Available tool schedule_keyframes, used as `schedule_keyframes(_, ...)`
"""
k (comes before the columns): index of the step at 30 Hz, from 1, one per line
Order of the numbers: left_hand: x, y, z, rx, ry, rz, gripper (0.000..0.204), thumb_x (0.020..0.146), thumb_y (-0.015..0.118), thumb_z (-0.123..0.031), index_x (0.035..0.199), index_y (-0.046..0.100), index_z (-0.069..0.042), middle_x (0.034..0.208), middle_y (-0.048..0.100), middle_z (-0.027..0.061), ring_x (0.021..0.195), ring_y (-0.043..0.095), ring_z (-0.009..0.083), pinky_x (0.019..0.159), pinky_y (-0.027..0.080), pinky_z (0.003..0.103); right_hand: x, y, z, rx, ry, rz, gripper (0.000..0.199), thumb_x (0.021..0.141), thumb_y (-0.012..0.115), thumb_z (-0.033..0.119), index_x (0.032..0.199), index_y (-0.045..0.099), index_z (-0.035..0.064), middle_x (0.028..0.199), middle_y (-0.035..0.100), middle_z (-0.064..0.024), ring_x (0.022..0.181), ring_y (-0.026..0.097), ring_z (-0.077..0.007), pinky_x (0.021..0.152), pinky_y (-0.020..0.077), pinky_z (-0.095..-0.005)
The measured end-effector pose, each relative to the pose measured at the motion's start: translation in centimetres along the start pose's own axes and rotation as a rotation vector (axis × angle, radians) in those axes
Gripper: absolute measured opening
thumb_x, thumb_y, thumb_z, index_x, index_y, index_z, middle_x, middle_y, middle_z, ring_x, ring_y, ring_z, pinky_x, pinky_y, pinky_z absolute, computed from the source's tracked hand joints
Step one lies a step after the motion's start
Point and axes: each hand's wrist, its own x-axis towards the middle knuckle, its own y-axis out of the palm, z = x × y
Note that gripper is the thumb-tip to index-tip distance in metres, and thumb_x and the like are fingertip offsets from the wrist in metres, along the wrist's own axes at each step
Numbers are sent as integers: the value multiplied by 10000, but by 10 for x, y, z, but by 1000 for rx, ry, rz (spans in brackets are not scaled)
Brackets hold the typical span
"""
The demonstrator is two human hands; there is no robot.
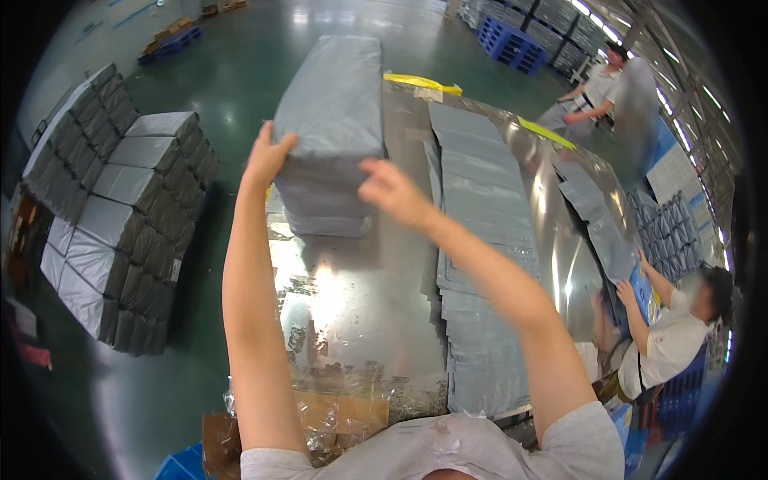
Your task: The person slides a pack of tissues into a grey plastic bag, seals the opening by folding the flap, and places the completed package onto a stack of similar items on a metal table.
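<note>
Head view: left hand (268, 156), half-open, touches a creased, boxy grey bundle (332, 104); right hand (394, 190) (blurred), half-curled nearby, grip unclear.

I have a long, block-shaped grey bundle (332, 96) before me, its broad top faintly creased. It lies lengthwise, pointing away from me, at the far left of the shiny metal table (360, 296). On its near side I see darker grey, with banded layers lower down.
</note>
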Motion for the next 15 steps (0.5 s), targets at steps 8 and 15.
schedule_keyframes(8, 30, 17, 44, 79, 111, -92, 627, 776, 608, -378, 1226, 426, 20, 1170, 507, 165, 1078, 475, 235, 921, 341, 306, -142, 55, 28, -45, 78, 462, 441, 751, 516, 234, 1131, 505, 10, 1045, 552, -204, 954, 533, -333, 812, 429, -404)
schedule_keyframes(15, -89, 74, 104, 148, 320, -241, 492, 878, 511, -260, 1229, 393, 65, 1237, 448, 199, 1091, 478, 247, 930, 353, 315, -382, 37, -19, -112, 701, 419, 291, 796, 483, 209, 1026, 539, 40, 789, 570, -121, 734, 556, -283, 635, 437, -378)
